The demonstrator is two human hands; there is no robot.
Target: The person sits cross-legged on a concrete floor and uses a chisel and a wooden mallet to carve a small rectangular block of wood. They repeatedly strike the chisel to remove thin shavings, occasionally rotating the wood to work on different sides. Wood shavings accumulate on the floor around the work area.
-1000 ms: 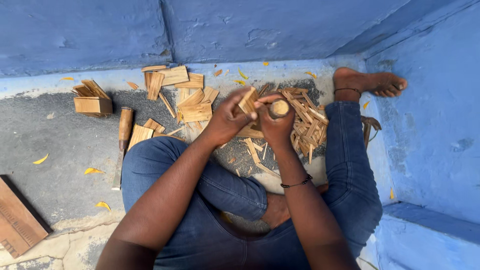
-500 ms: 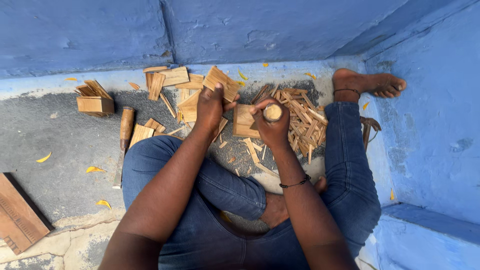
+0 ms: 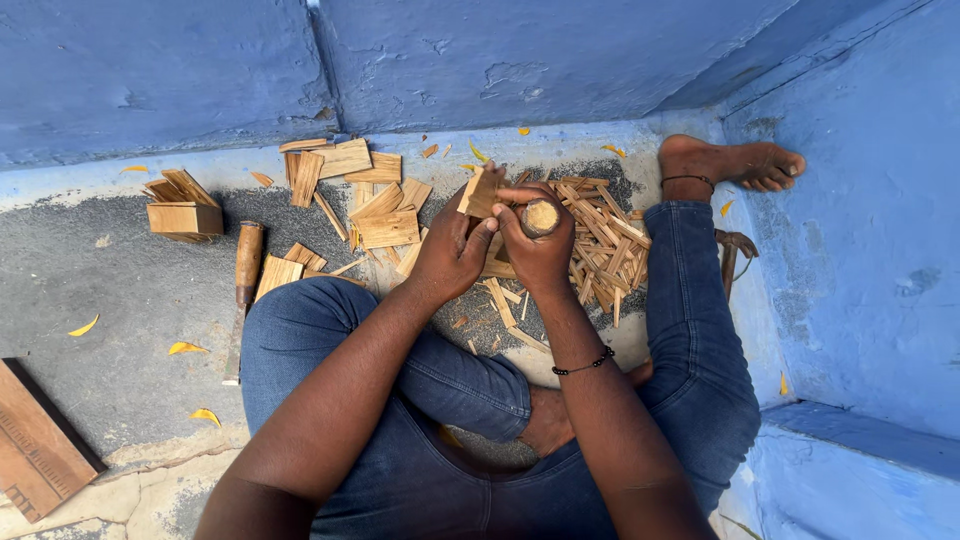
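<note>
Left hand (image 3: 452, 250) back, wood slab (image 3: 482, 192) upright

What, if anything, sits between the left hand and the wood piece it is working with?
Nothing visible. The left hand already pinches the flat wood piece between thumb and fingers, right beside the round-handled tool gripped in the right hand.
</note>
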